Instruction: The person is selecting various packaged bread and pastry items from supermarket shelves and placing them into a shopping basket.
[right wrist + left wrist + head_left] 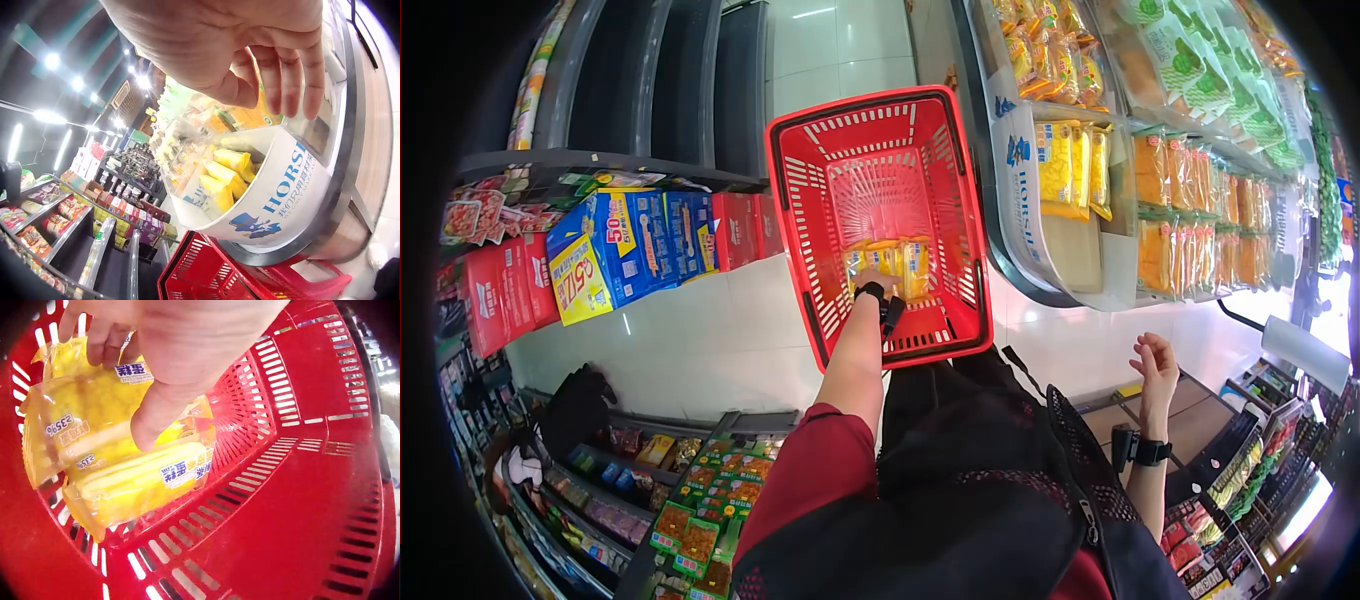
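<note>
A red shopping basket (808, 190) stands in front of the person, with several yellow packs of cake (916, 268) in clear wrappers at its near end. Reaching down inside, the left hand (874, 279) grips one cake pack (94, 403), thumb on the near side and fingers over the far side in the left wrist view. Another cake pack (140, 484) lies just below the thumb. Out to the right, the right hand (1157, 368) hangs in the air with loosely bent fingers and nothing in them. Behind it in the right wrist view is a display bin (294, 187).
More yellow packs (1065, 165) fill part of the display counter on the right, beside bagged breads (1165, 170). Blue and yellow cartons (635, 240) are stacked left of the basket. Dark shelving (685, 80) stands behind them; green-labelled packs (690, 530) lie on a near-left shelf.
</note>
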Demonstrator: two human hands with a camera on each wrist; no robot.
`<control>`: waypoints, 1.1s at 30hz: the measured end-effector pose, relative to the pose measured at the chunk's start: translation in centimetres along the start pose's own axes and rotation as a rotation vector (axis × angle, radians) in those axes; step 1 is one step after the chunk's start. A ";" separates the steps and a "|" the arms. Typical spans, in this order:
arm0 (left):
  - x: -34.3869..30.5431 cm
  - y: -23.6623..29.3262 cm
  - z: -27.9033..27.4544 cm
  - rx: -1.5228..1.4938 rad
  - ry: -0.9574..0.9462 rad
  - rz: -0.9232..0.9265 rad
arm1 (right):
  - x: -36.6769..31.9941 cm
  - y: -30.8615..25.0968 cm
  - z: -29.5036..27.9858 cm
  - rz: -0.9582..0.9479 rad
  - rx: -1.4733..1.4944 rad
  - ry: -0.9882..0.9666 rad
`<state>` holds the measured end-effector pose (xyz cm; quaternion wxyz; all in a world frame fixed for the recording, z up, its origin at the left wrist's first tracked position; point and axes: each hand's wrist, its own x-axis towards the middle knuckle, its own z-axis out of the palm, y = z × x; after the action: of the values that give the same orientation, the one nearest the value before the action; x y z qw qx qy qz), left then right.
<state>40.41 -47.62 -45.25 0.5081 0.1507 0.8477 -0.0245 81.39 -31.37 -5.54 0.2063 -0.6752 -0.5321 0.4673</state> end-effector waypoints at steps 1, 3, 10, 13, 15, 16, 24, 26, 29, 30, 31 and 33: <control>-0.2 0.2 0.2 -0.098 -0.004 -0.077 | -0.3 0.0 -0.2 0.009 0.003 0.007; -0.7 0.6 0.4 -0.200 -0.010 -0.151 | -1.0 -0.2 -0.2 0.014 -0.004 0.016; 0.1 -1.0 2.7 -0.140 0.343 -0.132 | -1.1 -0.6 0.9 -0.003 -0.004 -0.044; 2.1 -1.8 2.1 -0.332 -0.101 0.082 | -1.7 -0.8 1.1 -0.006 -0.018 -0.042; -1.5 -0.9 0.2 -0.522 -0.242 0.010 | -1.9 -1.0 1.4 -0.013 -0.008 -0.061; -4.1 -0.1 -1.2 -0.705 -0.381 -0.057 | -1.8 -1.0 1.9 -0.016 0.007 -0.077; -14.1 -1.0 -5.6 -1.397 -0.508 0.233 | 1.0 -3.9 8.1 -0.106 0.060 -0.374; -16.3 -1.4 -7.5 -1.492 -0.551 0.335 | 1.8 -5.2 10.4 -0.176 0.004 -0.517; -23.4 -0.4 -10.9 -1.492 -0.405 0.537 | 1.8 -7.4 13.5 -0.216 0.021 -0.676; -24.7 -0.2 -11.5 -1.480 -0.429 0.561 | 1.7 -8.4 14.1 -0.273 -0.034 -0.733; -25.9 0.0 -12.2 -1.467 -0.454 0.585 | 1.3 -9.1 15.0 -0.293 -0.010 -0.736; -29.1 0.8 -13.4 -1.502 -0.466 0.611 | 0.4 -10.1 16.3 -0.446 -0.082 -0.831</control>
<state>41.96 -50.99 -13.44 0.6194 -0.0136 0.4343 0.6538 62.20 -31.05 -5.62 0.0443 -0.3077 -0.7198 0.6206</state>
